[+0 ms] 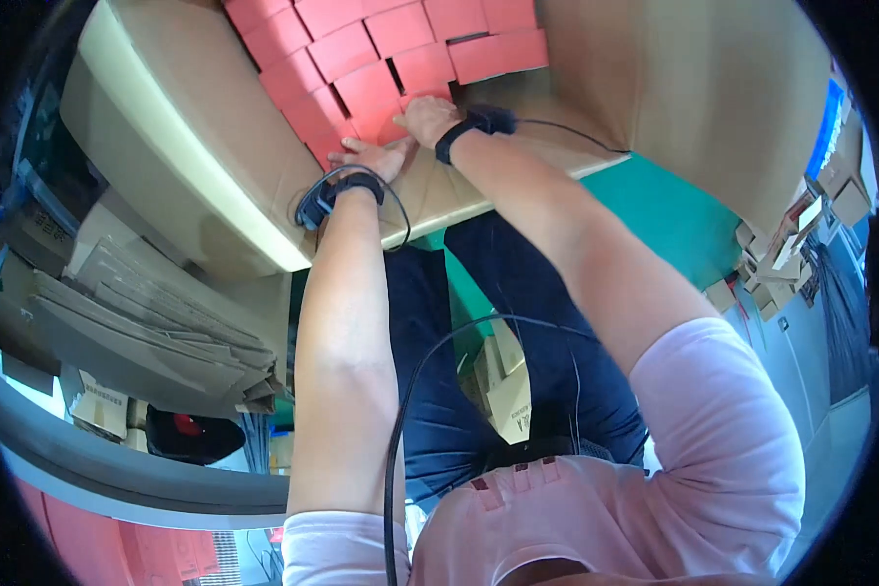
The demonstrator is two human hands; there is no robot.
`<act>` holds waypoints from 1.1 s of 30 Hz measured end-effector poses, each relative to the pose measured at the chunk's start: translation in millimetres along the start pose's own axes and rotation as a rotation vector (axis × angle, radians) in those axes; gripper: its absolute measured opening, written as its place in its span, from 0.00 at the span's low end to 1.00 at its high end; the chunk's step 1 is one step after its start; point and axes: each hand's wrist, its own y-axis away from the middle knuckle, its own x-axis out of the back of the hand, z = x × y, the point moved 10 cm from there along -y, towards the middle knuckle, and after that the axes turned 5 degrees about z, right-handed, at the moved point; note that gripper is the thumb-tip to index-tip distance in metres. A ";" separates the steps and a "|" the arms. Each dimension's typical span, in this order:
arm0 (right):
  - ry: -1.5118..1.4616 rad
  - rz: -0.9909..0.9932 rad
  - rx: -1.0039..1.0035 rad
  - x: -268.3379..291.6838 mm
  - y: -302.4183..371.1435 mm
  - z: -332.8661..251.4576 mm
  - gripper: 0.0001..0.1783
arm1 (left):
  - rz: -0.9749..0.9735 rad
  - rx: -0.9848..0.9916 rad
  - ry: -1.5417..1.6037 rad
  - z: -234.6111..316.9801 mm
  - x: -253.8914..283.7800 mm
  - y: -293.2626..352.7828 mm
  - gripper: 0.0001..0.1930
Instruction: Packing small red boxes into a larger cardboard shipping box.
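Note:
A large brown cardboard carton (pixel 693 88) stands open in front of me, with rows of small red boxes (pixel 400 31) packed inside it. Both my arms reach over its near edge. My left hand (pixel 373 156) lies against the nearest red boxes with its fingers spread. Just right of it and a little farther in, my right hand (pixel 430 119) rests on a red box, its thumb out to the left and its fingers partly hidden. I see nothing held in either hand. Each wrist wears a dark strap with a small device, and a cable trails from it.
Flattened cardboard sheets (pixel 156 313) are stacked at the left. Beneath the carton shows a green surface (pixel 654 220). Scattered cardboard pieces (pixel 776 264) lie at the right. A black cable (pixel 405 410) loops in front of my body. More red boxes (pixel 117 542) appear at the lower left.

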 end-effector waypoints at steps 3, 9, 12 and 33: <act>0.069 -0.053 0.008 12.1 18.4 2.2 0.21 | 0.085 0.003 0.031 -10.1 9.2 -2.9 0.70; 0.093 0.230 -0.148 84.8 22.2 123.1 0.23 | 0.117 -0.490 0.317 54.0 52.8 70.9 0.51; -0.052 0.365 -0.193 99.0 -12.1 144.4 0.32 | 0.094 -0.511 0.407 69.9 54.4 113.8 0.45; -0.450 0.163 0.283 210.0 225.3 44.8 0.26 | -0.276 -0.480 1.414 -78.9 -64.1 362.8 0.29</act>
